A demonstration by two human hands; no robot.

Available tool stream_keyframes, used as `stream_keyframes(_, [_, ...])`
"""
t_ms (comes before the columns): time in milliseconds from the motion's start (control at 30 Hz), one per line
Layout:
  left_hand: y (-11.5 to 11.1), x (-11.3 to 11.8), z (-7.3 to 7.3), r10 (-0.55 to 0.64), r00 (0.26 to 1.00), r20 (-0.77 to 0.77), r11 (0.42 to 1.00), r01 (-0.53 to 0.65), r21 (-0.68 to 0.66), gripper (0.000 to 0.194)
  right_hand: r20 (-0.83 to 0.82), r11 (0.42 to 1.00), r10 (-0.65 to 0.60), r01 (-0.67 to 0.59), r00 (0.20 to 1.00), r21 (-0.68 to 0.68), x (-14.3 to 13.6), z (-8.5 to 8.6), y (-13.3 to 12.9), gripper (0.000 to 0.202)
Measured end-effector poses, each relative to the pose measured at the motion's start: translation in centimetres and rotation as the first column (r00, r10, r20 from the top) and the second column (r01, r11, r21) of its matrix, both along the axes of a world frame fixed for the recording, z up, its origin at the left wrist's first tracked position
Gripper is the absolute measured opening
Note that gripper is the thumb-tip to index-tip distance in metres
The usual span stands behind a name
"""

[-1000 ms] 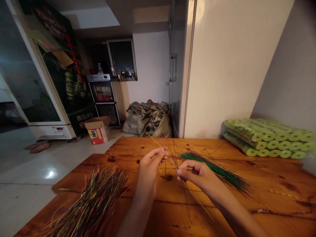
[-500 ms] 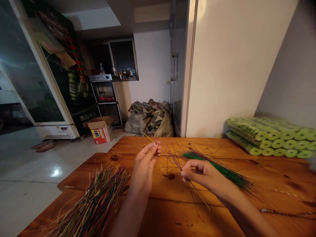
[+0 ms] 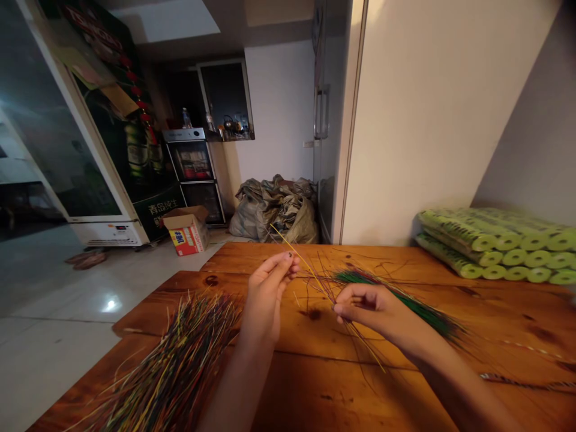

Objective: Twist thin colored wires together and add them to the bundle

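My right hand pinches a few thin wire-like strands, yellow and purple among them. One long yellow strand rises from that pinch up and left, past the fingertips of my left hand. The thumb and forefinger of my left hand are pressed together; whether a strand lies between them I cannot tell. Left of my left forearm lies a large loose pile of mixed-colour strands. Behind my right hand is a mostly green bundle of strands, with stray dark strands around its far end.
Stacked yellow-green rolls sit at the right back of the wooden table. A twisted cord lies at right. Beyond the table are stuffed sacks, an open carton and a tall glass-door fridge.
The yellow strand's free end was short above my left fingertips; now a longer straight length runs from there to my right hand. The whole view has shifted slightly.
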State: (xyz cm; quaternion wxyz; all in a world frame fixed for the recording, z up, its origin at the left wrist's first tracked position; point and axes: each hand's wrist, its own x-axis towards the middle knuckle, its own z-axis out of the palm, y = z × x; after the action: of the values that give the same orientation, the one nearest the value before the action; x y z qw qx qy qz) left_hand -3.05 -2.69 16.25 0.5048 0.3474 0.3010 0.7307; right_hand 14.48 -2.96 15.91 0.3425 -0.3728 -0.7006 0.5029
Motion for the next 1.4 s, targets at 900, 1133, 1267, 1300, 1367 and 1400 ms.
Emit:
stream_keyframes(900, [-0.1, 1.6, -0.6, -0.106, 0.972, -0.21, 0.993, 0.094, -0.065, 0.015, -0.02, 0.996, -0.004, 0.006, 1.0, 0.085, 0.6, -0.4, 0.7, 0.025])
stream_keyframes(1133, [-0.3, 2.1, -0.4, -0.111, 0.988, -0.107, 0.992, 0.104, -0.067, 0.019, -0.014, 0.997, -0.008, 0.009, 1.0, 0.082, 0.5, -0.2, 0.4, 0.024])
stream_keyframes(1267, [-0.3, 2.3, -0.4, -0.082, 0.995, -0.052, 0.996, 0.08, -0.037, 0.02, -0.021, 0.998, 0.0, 0.002, 1.0, 0.062, 0.4, -0.1, 0.3, 0.024])
stream_keyframes(1300, [-0.3, 2.3, -0.4, -0.082, 0.995, -0.051, 0.996, 0.081, -0.024, 0.019, -0.026, 0.999, 0.006, -0.005, 1.0, 0.053, 0.4, -0.1, 0.3, 0.024])
stream_keyframes(1367, [-0.3, 2.3, -0.4, -0.094, 0.994, -0.052, 0.996, 0.093, -0.01, 0.019, -0.04, 0.999, 0.022, -0.021, 0.999, 0.034, 0.4, -0.1, 0.3, 0.023])
stream_keyframes(1400, [-0.3, 2.3, -0.5, -0.102, 0.993, -0.053, 0.995, 0.101, -0.009, 0.019, -0.046, 0.999, 0.029, -0.028, 0.999, 0.026, 0.4, -0.1, 0.3, 0.023])
